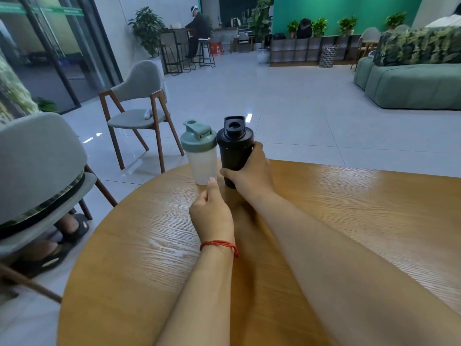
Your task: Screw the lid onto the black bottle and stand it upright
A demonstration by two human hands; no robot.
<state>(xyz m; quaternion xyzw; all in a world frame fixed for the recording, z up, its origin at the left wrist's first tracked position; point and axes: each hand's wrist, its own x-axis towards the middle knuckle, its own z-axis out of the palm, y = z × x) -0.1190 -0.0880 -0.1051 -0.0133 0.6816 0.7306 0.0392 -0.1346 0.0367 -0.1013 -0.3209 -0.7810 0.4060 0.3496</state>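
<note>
The black bottle [234, 156] stands upright near the far edge of the round wooden table [349, 221]. Its black lid [234, 132] sits on top with the flip cap raised. My right hand [252, 174] wraps around the bottle's lower body from the right. My left hand [212, 211] rests on the table just in front of the bottles, fingers curled loosely with the thumb pointing forward, holding nothing. A red string bracelet circles my left wrist.
A translucent bottle with a green lid [200, 156] stands right beside the black one, on its left. Grey chairs [139, 101] stand left of the table. A green sofa [411, 83] is far right. A person sits at a distant high table.
</note>
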